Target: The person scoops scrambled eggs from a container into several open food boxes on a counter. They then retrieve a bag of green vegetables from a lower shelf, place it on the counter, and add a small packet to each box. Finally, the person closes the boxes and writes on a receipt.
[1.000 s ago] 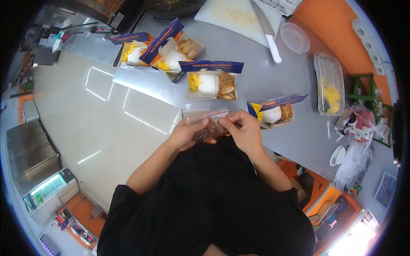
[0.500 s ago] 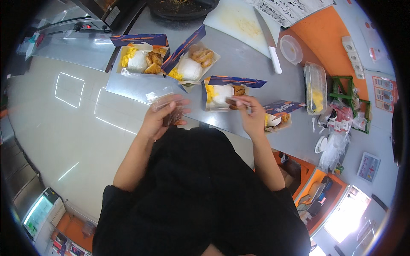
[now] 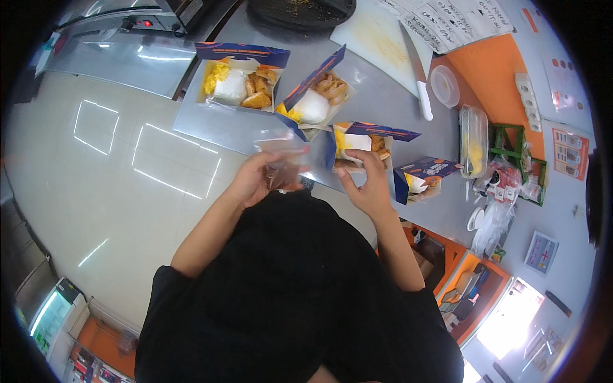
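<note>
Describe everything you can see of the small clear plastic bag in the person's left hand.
The small plastic bag is thin, clear and crinkled, with something dark brown inside its lower part; what that is cannot be told. The left hand holds it by its lower edge, its top standing up loose, at the near edge of the steel counter. It hangs in front of the row of open food boxes, just left of the third food box, which the right hand touches.

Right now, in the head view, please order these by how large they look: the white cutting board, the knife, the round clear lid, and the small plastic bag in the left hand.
1. white cutting board
2. knife
3. small plastic bag, which sits nearer the camera, so its rank is unsure
4. round clear lid
</note>
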### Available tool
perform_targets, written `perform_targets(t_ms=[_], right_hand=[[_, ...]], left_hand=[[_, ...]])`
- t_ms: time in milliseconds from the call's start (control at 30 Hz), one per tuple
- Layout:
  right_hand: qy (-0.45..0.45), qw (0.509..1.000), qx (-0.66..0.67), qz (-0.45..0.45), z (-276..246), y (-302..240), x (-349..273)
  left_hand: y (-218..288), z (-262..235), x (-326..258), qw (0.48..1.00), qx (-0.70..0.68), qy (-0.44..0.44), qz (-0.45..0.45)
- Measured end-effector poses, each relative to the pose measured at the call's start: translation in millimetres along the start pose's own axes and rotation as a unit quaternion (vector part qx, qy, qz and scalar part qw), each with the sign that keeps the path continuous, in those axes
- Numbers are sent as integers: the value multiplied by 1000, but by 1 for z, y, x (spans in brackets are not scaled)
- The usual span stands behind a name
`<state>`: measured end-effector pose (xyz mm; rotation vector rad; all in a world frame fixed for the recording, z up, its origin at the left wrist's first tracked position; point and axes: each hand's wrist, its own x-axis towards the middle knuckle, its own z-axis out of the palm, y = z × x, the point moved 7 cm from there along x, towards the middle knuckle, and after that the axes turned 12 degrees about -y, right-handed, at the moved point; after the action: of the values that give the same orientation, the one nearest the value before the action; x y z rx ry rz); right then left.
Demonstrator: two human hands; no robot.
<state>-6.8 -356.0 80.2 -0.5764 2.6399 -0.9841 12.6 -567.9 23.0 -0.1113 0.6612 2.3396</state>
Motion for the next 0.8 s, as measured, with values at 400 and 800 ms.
perform_targets(t_ms=[400,800], right_hand=[[-92,985,147,-21,54,-53,60],[-125,979,-146,-61,-54,-63,135]], left_hand=[[3,-16,-17,994,66,-30,-83],[40,-42,-23,995,72,-25,-65]])
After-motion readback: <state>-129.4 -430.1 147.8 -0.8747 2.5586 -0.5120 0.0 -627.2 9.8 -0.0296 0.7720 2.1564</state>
